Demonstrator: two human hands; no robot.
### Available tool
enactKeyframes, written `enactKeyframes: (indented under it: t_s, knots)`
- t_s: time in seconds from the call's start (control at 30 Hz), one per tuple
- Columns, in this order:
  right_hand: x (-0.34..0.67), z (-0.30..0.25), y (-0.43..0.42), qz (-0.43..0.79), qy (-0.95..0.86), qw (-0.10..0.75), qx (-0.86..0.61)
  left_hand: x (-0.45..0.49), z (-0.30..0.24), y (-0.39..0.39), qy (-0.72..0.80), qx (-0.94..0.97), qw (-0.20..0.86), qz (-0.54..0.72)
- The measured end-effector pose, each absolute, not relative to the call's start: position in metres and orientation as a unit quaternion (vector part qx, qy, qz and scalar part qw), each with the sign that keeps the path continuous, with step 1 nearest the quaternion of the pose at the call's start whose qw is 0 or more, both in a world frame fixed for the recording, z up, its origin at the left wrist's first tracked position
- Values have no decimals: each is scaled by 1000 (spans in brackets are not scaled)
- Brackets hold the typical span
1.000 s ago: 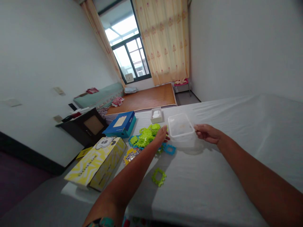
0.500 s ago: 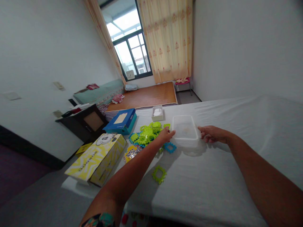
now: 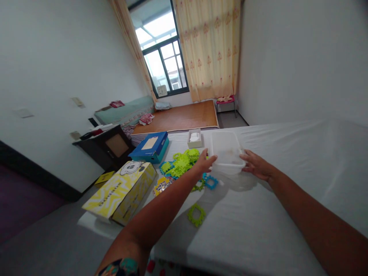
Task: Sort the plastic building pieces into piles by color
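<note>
Gripping the clear plastic container (image 3: pixel 225 143) between left hand (image 3: pixel 204 164) and right hand (image 3: pixel 258 165), with fingers closed on its left and right sides toward the near corners. Holding it just right of the lime-green pieces (image 3: pixel 184 163) and beyond the blue frame (image 3: pixel 211 182); hard to tell, through such clear plastic, if resting on the white sheet (image 3: pixel 244 230) or raised. Since a second ago, brought left hand off the lime-green pieces and drew both hands closer together.
</note>
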State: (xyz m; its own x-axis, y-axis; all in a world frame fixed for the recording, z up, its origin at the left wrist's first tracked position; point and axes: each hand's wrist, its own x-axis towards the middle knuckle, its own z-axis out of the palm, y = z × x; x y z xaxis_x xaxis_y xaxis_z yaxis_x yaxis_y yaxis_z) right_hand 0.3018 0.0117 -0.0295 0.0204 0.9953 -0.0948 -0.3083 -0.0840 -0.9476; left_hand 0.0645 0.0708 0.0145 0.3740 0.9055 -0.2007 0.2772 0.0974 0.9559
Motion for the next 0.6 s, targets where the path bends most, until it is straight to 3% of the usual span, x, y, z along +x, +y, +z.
enactKeyframes:
  t_s: [0.17, 0.27, 0.47, 0.6]
  knots:
    - [272, -20, 12, 571, -377, 621, -382, 44, 36, 83, 446, 572, 601, 334]
    - [262, -22, 11, 575, -376, 618, -382, 14, 49, 107, 455, 554, 593, 368]
    - [256, -47, 15, 533, -393, 578, -476, -54, 74, 189, 567, 531, 419, 469]
    - [253, -58, 17, 505, -411, 561, -512, -76, 73, 242, 628, 519, 336, 472]
